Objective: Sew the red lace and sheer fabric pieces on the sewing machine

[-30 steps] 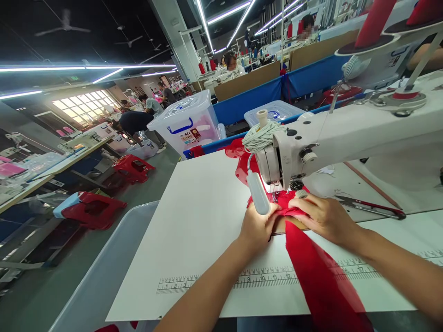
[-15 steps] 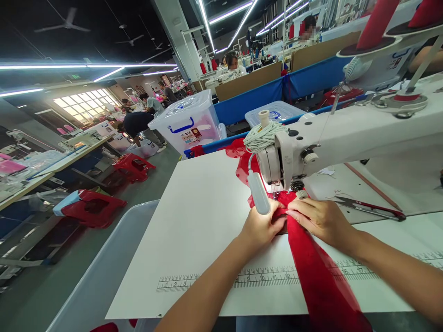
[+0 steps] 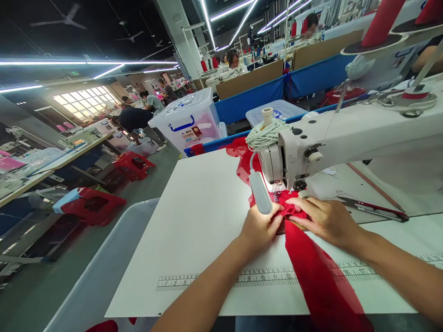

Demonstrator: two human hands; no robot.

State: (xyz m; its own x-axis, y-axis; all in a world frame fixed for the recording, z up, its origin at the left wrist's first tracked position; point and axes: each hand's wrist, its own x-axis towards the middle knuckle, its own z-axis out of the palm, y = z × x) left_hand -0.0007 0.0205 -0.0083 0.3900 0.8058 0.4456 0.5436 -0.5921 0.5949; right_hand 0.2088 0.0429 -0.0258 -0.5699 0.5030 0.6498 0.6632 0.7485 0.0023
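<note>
Pinching the red cloth (image 3: pixel 313 272) with my left hand (image 3: pixel 260 228) while my right hand (image 3: pixel 323 219) presses it flat, I have both just short of the needle. Its long axis trails back from the grip toward me; the machine (image 3: pixel 346 138) stands just beyond my fingertips.

both forearms reach forward and converge, bare to the elbow. the left hand (image 3: pixel 259 228) lies knuckles up, fingers curled down and pinched together. the right hand (image 3: pixel 323 220) lies flat, palm down, fingers extended leftward, nearly meeting the left.
</note>
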